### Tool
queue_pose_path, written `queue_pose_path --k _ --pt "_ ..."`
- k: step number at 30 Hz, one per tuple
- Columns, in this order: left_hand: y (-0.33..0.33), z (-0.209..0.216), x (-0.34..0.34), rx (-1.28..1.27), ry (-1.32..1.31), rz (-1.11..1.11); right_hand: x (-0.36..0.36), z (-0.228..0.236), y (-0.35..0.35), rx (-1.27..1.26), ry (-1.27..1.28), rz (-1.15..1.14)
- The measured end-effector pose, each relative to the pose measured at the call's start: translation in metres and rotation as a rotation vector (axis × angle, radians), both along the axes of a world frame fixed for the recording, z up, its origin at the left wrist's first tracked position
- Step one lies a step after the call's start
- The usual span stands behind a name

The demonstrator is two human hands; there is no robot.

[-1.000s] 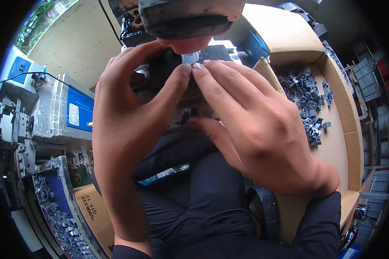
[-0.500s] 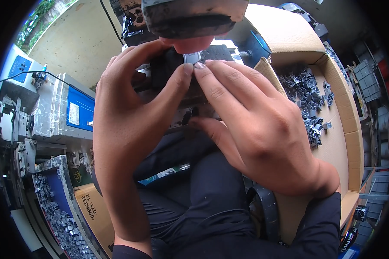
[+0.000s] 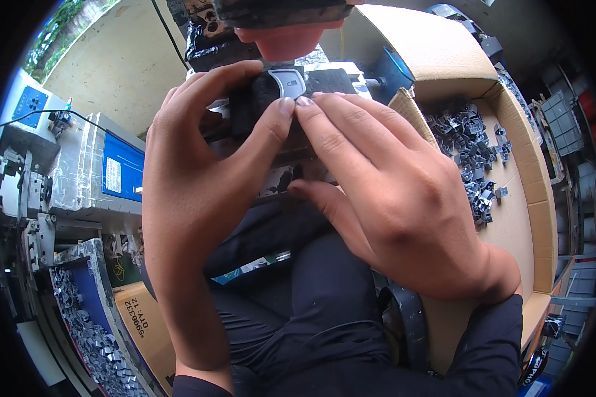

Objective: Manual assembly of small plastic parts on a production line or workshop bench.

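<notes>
A small grey plastic piece with a pale rim and a dark printed mark [image 3: 289, 84] sits on a black block fixture [image 3: 248, 106]. My left hand [image 3: 202, 152] curves around the fixture's left side. Its thumb tip touches the piece's near edge, while the forefinger reaches beyond the block, well apart from the thumb. From the right, my right hand [image 3: 390, 172] lies with fingers stretched out. Its forefinger tip meets the same near edge beside the left thumb, and its own thumb hangs lower. Above the piece hangs a pink soft pad [image 3: 284, 43] under a dark machine head [image 3: 281, 13].
At the right stands an open cardboard box [image 3: 509, 192] holding many small dark parts [image 3: 470, 152]. A tray of shiny small parts [image 3: 96, 331] is at lower left, beside a closed carton [image 3: 145, 324]. A grey and blue machine cabinet [image 3: 122, 162] stands at the left.
The pink pad and machine head have risen off the grey piece, so its face and dark mark now show. Both hands have stayed almost still.
</notes>
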State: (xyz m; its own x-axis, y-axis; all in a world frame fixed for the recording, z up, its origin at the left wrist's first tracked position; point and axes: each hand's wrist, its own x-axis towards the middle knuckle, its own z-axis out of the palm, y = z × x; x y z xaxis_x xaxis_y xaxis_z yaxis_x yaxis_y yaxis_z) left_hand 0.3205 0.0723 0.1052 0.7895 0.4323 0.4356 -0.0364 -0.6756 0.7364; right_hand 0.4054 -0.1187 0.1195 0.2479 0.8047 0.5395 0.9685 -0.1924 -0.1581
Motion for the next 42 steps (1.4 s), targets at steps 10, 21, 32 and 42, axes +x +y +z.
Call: queue_pose_path --k 10,21,32,42 --pt "0.003 0.003 -0.003 0.228 0.086 -0.015 0.001 0.001 -0.001 0.019 -0.034 0.01" --pt "-0.001 -0.009 -0.03 0.257 -0.194 -0.2 0.034 0.0 0.004 0.281 0.391 0.185" --pt "-0.04 -0.052 -0.141 -0.378 -0.163 -0.396 -0.021 -0.003 0.005 0.002 0.031 0.528" --pt "-0.046 -0.068 -0.155 -0.494 -0.172 -0.37 -0.032 -0.007 0.007 -0.079 0.06 0.577"
